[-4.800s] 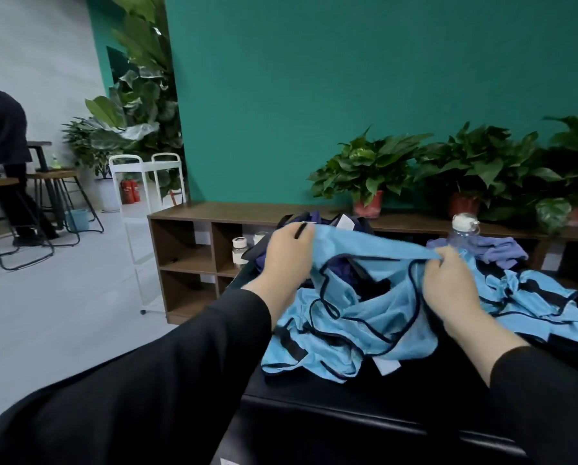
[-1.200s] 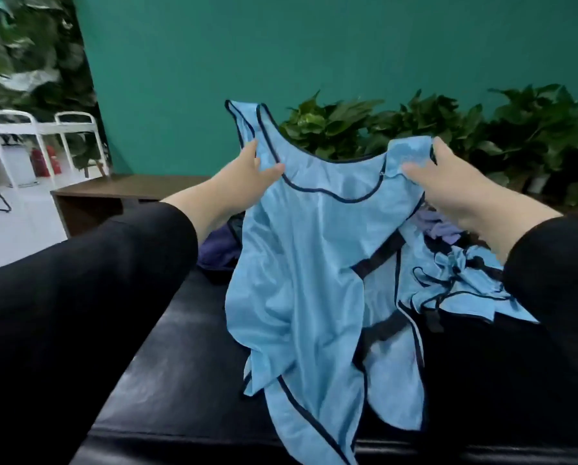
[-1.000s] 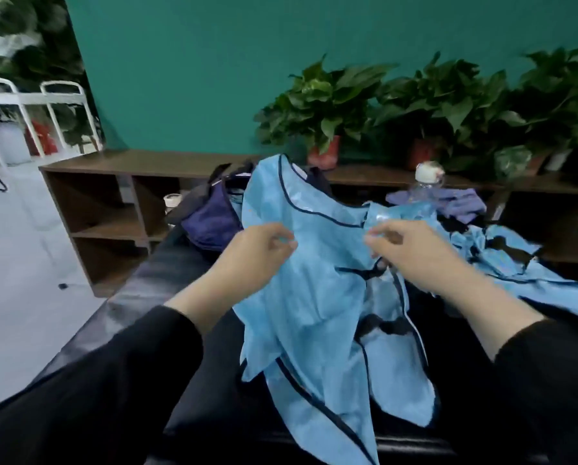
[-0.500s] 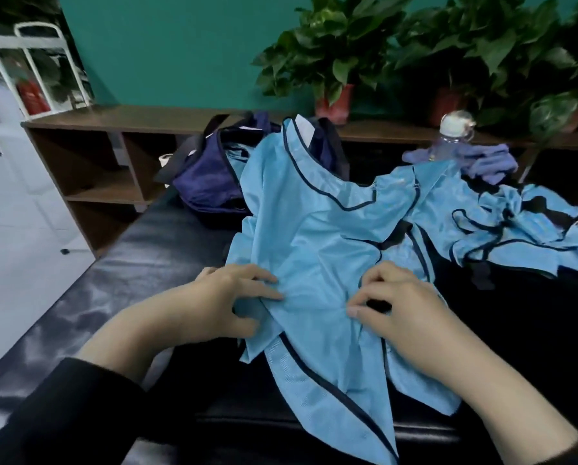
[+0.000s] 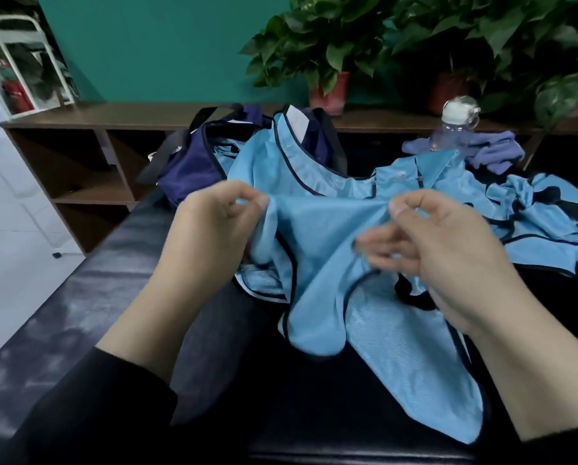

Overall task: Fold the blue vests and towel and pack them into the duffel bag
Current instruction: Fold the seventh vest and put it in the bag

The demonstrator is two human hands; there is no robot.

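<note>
Left hand [image 5: 210, 226] and right hand [image 5: 448, 250] each pinch a fold of the blue vest [image 5: 327, 243] raised above the black worktop [image 5: 120, 297].

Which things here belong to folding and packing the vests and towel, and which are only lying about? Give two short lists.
Part of the job:
blue vest, pinched by left hand and right hand
other blue vests
purple towel
navy duffel bag

Just lying about:
water bottle
potted plants
wooden shelf unit
white rack
</note>
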